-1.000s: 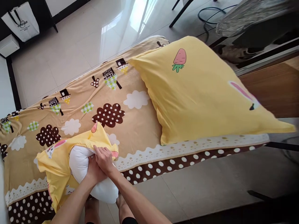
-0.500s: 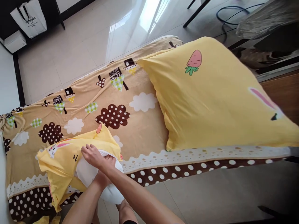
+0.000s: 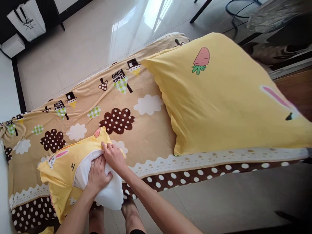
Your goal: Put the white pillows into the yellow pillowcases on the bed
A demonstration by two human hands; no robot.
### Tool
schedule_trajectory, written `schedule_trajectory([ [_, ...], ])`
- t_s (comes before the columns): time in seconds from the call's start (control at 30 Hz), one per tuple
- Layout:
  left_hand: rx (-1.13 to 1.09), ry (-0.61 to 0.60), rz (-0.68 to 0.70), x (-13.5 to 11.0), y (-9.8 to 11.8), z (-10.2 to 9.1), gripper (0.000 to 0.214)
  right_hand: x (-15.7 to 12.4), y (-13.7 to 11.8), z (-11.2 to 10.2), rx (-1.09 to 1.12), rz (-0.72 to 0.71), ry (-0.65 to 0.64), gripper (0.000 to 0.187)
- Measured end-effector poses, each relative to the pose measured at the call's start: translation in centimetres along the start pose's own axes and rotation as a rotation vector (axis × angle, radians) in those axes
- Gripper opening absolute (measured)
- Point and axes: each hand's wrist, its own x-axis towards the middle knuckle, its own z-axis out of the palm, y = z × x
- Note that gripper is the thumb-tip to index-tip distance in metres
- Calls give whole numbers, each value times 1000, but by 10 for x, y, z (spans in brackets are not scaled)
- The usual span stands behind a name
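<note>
A yellow pillowcase [image 3: 63, 175] printed with a rabbit lies at the front left of the bed, its opening turned toward me. From that opening bulges a white pillow [image 3: 110, 191], partly inside the case. My left hand [image 3: 98, 174] rests on the pillow with fingers stretched out, the fingertips just under the rim of the case. Beside it, my right hand [image 3: 113, 156] has its fingers closed on the edge of the opening. The part of the pillow inside the case is hidden.
A large yellow pillow [image 3: 219, 104] with a carrot print lies on the right of the bed. Under both is a beige patterned blanket [image 3: 146, 136]. A white bag [image 3: 29, 22] and a white box [image 3: 14, 45] stand at the upper left. A blue cable [image 3: 237, 16] lies on the floor.
My left hand has come out from under my right forearm and now lies flat on the white pillow. The right hand has shifted right along the pillowcase's edge. More of the opening shows.
</note>
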Motion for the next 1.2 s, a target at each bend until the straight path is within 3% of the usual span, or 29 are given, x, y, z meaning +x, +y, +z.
schedule_trajectory([
  [0.2,77,13,-50,-4,4,-7,71,-19,2,-3,-58,86,-103,24],
  [0.37,116,-40,-134,8,-3,-20,45,-40,-13,13,7,-35,139,17],
  [0.47,98,-72,-161,22,-7,-22,43,-45,-19,21,-9,-73,276,17],
  [0.6,87,-45,-187,32,-1,-8,47,-33,-10,16,-77,1,359,23],
  [0.7,123,-5,-94,24,8,9,60,-11,0,6,-64,78,340,32],
  [0.8,176,30,-17,7,12,17,66,5,3,2,48,-10,285,24],
  [0.93,282,108,-18,-6,15,8,63,3,-7,8,131,-164,265,20],
  [1.07,332,109,-7,1,25,-2,63,-11,-14,12,119,-269,470,28],
  [1.13,334,57,22,3,28,-2,52,-19,-17,10,112,-304,592,28],
  [1.2,325,30,42,0,25,1,36,-29,-22,6,131,-347,636,27],
])
